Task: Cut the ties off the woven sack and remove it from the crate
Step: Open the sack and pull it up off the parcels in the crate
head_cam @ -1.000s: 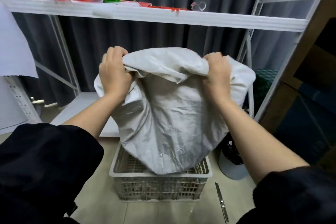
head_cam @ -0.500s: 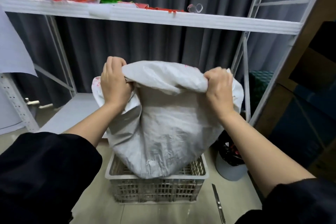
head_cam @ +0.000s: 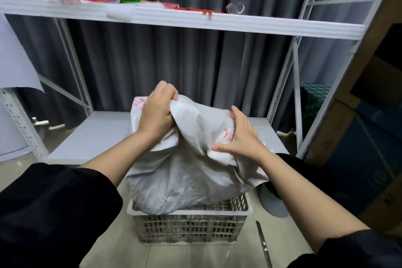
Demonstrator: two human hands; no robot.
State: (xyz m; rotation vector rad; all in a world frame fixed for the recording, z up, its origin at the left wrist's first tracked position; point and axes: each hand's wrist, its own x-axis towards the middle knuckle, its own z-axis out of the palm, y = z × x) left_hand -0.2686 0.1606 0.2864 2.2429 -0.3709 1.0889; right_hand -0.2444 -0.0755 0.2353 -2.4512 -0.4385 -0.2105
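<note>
A white woven sack (head_cam: pixel 185 180) with pink print bulges out of a grey slatted plastic crate (head_cam: pixel 189 228) on the floor. Its lower part still lies inside the crate. My left hand (head_cam: pixel 157 115) is closed on a bunched fold at the sack's top left. My right hand (head_cam: pixel 240 139) rests on the sack's upper right with fingers spread, pressing or lightly gripping the cloth. A metal cutter (head_cam: pixel 264 246) lies on the floor right of the crate. No ties are visible.
A white metal rack stands behind the crate, with a low shelf (head_cam: pixel 91 135) and an upper shelf (head_cam: pixel 195 20) carrying plastic bags and red scraps. Dark curtains hang behind. A round grey base (head_cam: pixel 273 204) and cardboard boxes (head_cam: pixel 369 137) are on the right.
The sack has come down from chest height and now slumps over the crate. My right hand loosened from a fist on the sack's edge to spread fingers on its side.
</note>
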